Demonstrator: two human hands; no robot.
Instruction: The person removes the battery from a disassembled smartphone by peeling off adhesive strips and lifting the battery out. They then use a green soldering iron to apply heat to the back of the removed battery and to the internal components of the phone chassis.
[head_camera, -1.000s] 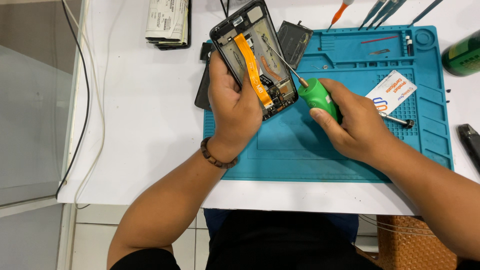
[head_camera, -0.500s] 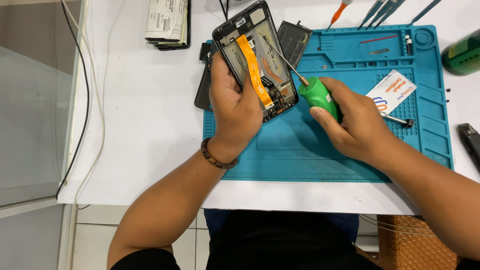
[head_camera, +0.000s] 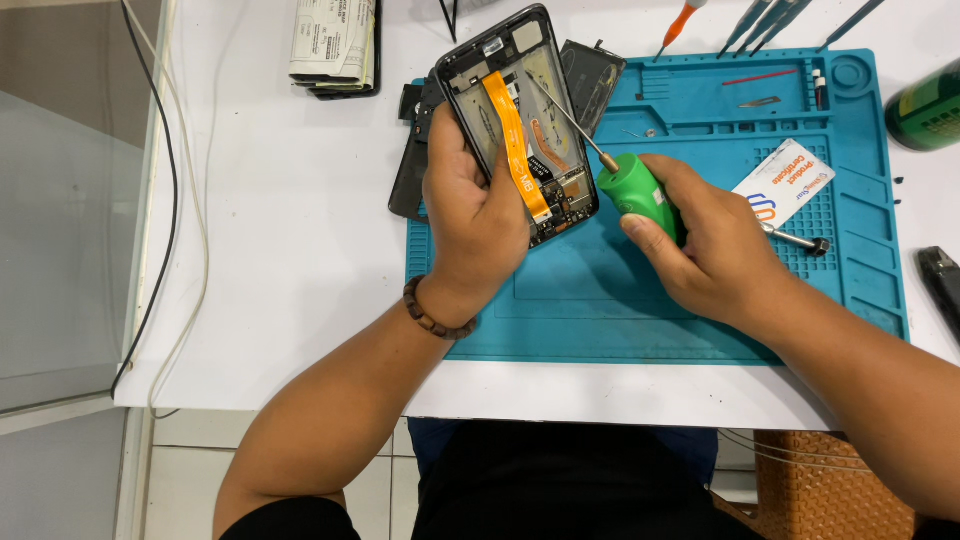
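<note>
My left hand (head_camera: 480, 215) grips an opened phone (head_camera: 520, 120) with its back off, showing an orange flex cable (head_camera: 512, 135) down the middle. The phone is tilted over the upper left corner of a teal work mat (head_camera: 620, 300). My right hand (head_camera: 715, 240) is closed around the green handle of a screwdriver (head_camera: 632, 188). Its thin metal shaft runs up and left, and the tip rests inside the phone's upper right part. A beaded bracelet (head_camera: 432, 315) circles my left wrist.
A dark phone cover (head_camera: 592, 75) and another black part (head_camera: 410, 170) lie beside the phone. A white card (head_camera: 790, 180), a small metal tool (head_camera: 800, 240) and several tools (head_camera: 770, 20) sit on the mat's right and top. A green bottle (head_camera: 925, 115), folded papers (head_camera: 335, 45) and cables (head_camera: 165, 200) surround it.
The phone and both hands have shifted slightly upward and left; the screwdriver tip stays inside the phone.
</note>
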